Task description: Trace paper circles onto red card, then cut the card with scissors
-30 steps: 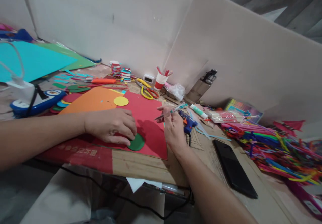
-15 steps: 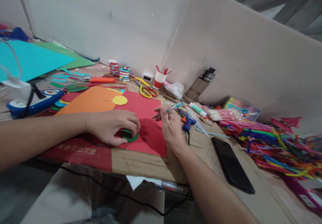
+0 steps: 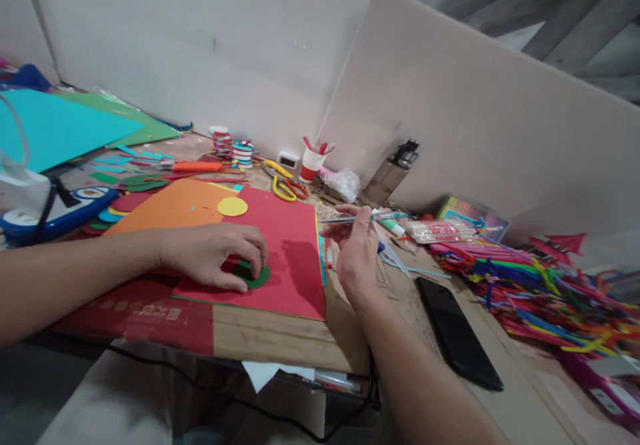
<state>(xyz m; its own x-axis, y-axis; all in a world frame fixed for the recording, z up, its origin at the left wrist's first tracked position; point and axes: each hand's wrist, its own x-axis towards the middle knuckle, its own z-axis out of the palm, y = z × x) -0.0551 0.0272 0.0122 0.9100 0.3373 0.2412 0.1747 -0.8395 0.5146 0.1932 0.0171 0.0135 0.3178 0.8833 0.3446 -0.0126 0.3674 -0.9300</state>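
My left hand (image 3: 220,258) rests on a sheet of red paper (image 3: 300,285), its fingers curled and its thumb and fingertips on a green paper circle (image 3: 259,277). Part of the circle is hidden under the fingers. Up and to the right, past the red sheet's edge, my right hand (image 3: 357,251) is closed round a pen (image 3: 387,216), which lies nearly level above the table. A yellow paper circle (image 3: 233,206) lies beyond my left hand, where orange paper (image 3: 175,205) meets the red sheet.
Behind the sheets are scissors (image 3: 283,185), a paper cup (image 3: 311,165) of red strips and a bottle (image 3: 390,175). A black phone (image 3: 457,331) and a heap of pipe cleaners (image 3: 530,291) lie right. Several coloured circles (image 3: 131,202) are stacked left.
My right hand has moved right, off the red sheet, and the pen has turned closer to level. My left hand stays on the green circle. The view has shifted slightly.
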